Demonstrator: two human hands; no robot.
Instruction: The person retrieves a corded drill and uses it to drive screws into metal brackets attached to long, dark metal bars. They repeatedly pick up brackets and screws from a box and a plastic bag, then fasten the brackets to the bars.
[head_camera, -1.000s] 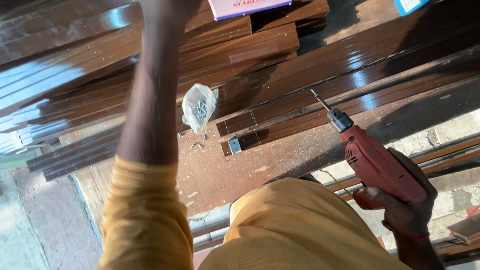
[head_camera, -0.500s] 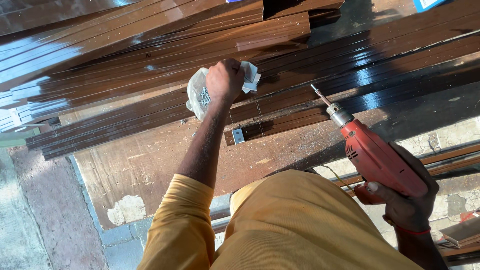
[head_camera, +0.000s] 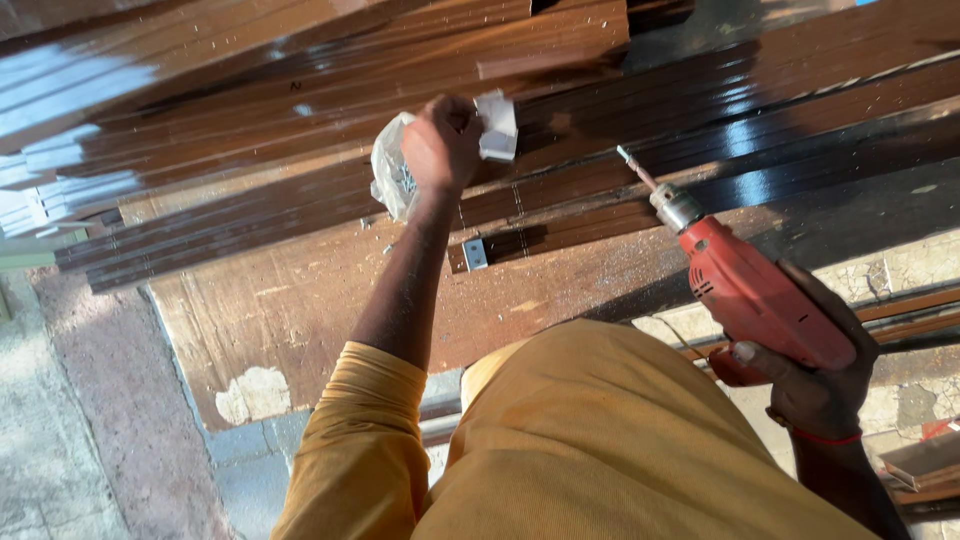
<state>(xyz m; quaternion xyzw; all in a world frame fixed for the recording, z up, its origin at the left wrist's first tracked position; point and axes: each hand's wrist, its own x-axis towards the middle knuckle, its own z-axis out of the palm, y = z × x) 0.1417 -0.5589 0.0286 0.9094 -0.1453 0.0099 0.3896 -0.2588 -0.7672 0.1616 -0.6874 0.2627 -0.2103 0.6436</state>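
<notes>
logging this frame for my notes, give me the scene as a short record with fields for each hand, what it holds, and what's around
left hand: left hand reaching forward, closed on a clear plastic bag of small metal pieces
right hand: right hand gripping a red power drill, bit pointing up and left
surface: glossy dark brown wooden strips stacked on a worn board
nearby: small metal bracket on the strips

The left arm stretches far forward, its yellow sleeve pushed to the elbow, the left hand (head_camera: 440, 145) curled into a loose fist, knuckles up. The right hand (head_camera: 805, 375) stays low at the near right, fingers wrapped tight.
</notes>
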